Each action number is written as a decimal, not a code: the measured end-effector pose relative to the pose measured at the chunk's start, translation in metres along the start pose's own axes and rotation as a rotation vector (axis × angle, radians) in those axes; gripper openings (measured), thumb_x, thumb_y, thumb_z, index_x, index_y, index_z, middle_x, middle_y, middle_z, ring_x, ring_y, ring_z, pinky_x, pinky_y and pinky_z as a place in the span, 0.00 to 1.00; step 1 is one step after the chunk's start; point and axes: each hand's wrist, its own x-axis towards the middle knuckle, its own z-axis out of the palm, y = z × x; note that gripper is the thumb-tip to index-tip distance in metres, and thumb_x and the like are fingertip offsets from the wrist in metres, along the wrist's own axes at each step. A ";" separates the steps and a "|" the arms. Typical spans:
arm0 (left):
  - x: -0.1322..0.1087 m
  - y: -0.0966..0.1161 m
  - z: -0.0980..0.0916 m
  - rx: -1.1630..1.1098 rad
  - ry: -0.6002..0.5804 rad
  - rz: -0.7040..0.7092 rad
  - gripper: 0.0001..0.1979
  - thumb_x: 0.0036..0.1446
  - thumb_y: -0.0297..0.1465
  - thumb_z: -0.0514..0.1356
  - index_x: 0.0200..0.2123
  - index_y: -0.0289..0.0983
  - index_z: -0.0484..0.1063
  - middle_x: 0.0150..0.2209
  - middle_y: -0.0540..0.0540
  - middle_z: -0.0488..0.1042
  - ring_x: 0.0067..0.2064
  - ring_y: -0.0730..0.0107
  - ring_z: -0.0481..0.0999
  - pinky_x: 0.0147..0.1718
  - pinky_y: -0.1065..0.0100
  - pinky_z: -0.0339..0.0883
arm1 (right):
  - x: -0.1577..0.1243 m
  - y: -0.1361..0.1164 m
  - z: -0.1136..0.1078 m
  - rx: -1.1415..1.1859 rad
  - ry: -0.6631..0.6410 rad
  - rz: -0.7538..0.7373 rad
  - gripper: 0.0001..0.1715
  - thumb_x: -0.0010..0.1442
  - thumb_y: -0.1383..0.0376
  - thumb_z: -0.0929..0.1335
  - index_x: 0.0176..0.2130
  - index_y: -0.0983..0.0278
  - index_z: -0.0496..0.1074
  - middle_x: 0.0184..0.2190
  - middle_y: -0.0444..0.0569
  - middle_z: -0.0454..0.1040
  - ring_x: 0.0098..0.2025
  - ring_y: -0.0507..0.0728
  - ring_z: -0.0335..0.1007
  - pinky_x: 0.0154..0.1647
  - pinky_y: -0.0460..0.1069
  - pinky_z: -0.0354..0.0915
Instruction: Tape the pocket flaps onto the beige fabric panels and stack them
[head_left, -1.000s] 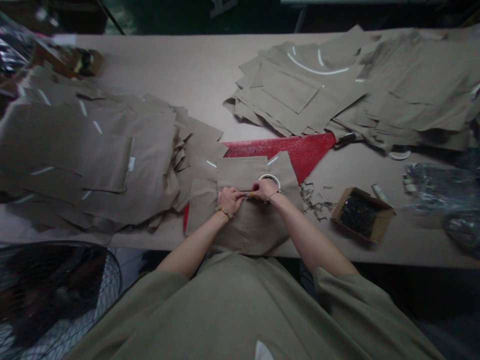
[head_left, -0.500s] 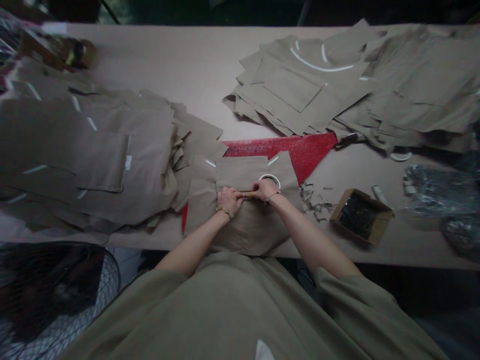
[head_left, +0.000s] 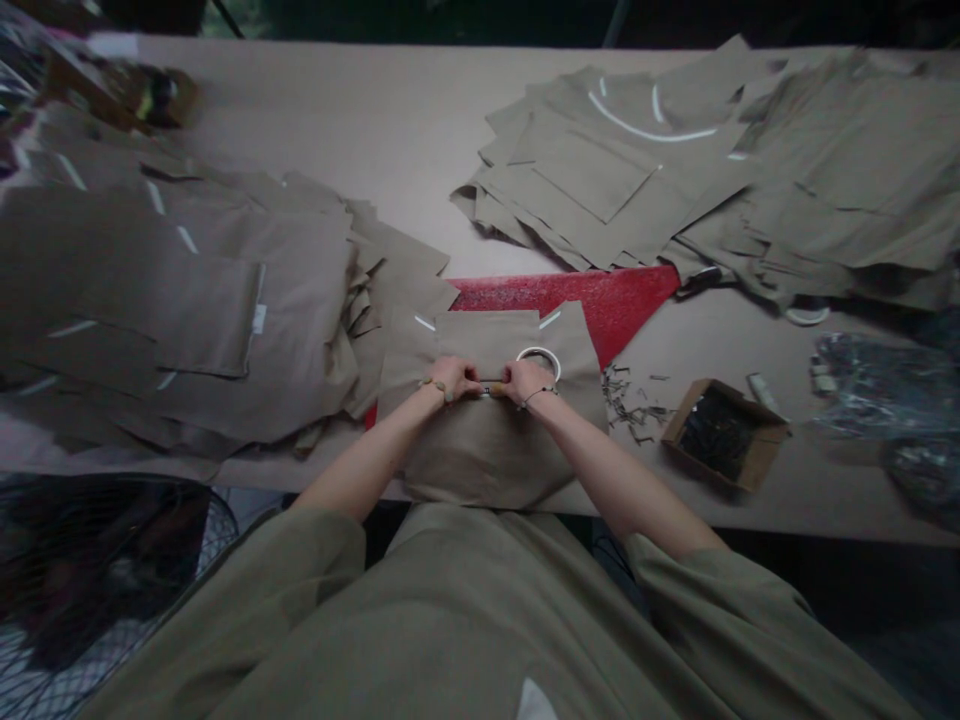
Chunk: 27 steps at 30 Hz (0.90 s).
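Observation:
A khaki fabric piece with white marks near its top lies before me on the table. My left hand is closed in a pinch at a short slit-like line across the fabric. Facing it, my right hand is also closed, its fingertips around a small tan strip. Between the fingertips shows a tiny dark-and-white piece, too small to name. Just behind the right hand, a white ring rests on the fabric, its lower edge partly hidden.
Khaki fabric stacks lie left and far right. A red sheet shows under the work. Loose small metal pieces, an open cardboard box and clear plastic bags lie right. A wire basket stands lower left.
My left hand, earlier lying flatter over the fabric, has shifted slightly left and up into a pinch. The right hand stays nearly in place, and the small dark-and-white piece now shows between them.

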 end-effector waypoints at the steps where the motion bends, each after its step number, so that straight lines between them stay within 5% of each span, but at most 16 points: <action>1: 0.004 0.004 -0.002 0.022 -0.019 -0.032 0.13 0.50 0.41 0.73 0.34 0.38 0.82 0.29 0.49 0.79 0.33 0.70 0.75 0.34 0.72 0.66 | -0.002 0.001 0.001 0.006 0.014 -0.016 0.17 0.58 0.51 0.74 0.40 0.60 0.80 0.42 0.52 0.79 0.42 0.58 0.76 0.40 0.48 0.64; 5: 0.010 0.022 -0.002 0.124 -0.037 -0.114 0.20 0.44 0.47 0.75 0.30 0.36 0.80 0.25 0.46 0.77 0.33 0.65 0.77 0.34 0.70 0.68 | -0.013 0.012 0.003 0.058 0.069 -0.133 0.22 0.61 0.52 0.73 0.49 0.61 0.74 0.48 0.55 0.76 0.45 0.59 0.74 0.43 0.49 0.65; 8: -0.001 0.033 0.008 0.165 0.042 -0.110 0.16 0.50 0.44 0.72 0.35 0.38 0.80 0.32 0.42 0.80 0.38 0.59 0.80 0.38 0.65 0.71 | -0.029 0.024 0.001 0.192 0.086 -0.287 0.33 0.64 0.61 0.70 0.64 0.66 0.61 0.48 0.57 0.76 0.46 0.59 0.74 0.47 0.51 0.67; 13: -0.043 0.036 0.033 -0.287 0.275 0.290 0.17 0.61 0.31 0.65 0.54 0.37 0.76 0.45 0.41 0.82 0.42 0.66 0.80 0.42 0.68 0.73 | -0.077 0.029 0.006 0.390 0.161 -0.355 0.44 0.66 0.65 0.61 0.74 0.70 0.40 0.48 0.60 0.77 0.47 0.62 0.74 0.53 0.56 0.68; 17: -0.078 0.035 0.047 -0.543 0.321 0.510 0.08 0.61 0.31 0.64 0.42 0.38 0.81 0.38 0.45 0.82 0.37 0.70 0.79 0.37 0.70 0.72 | -0.118 0.018 0.026 0.431 0.129 -0.326 0.48 0.65 0.64 0.59 0.75 0.72 0.34 0.48 0.62 0.77 0.46 0.65 0.75 0.52 0.60 0.69; 22: -0.113 0.034 0.054 -0.444 0.312 0.444 0.04 0.61 0.28 0.63 0.32 0.37 0.77 0.30 0.48 0.78 0.32 0.71 0.75 0.34 0.70 0.69 | -0.145 0.015 0.049 0.519 0.155 -0.264 0.43 0.65 0.65 0.59 0.74 0.69 0.42 0.41 0.57 0.80 0.39 0.63 0.77 0.45 0.56 0.70; 27: -0.134 0.028 0.053 -0.216 0.494 0.419 0.06 0.64 0.28 0.58 0.40 0.38 0.76 0.39 0.43 0.78 0.43 0.62 0.76 0.44 0.63 0.71 | -0.152 0.021 0.049 0.677 0.165 -0.275 0.18 0.69 0.62 0.61 0.56 0.61 0.69 0.35 0.47 0.80 0.34 0.55 0.76 0.39 0.48 0.67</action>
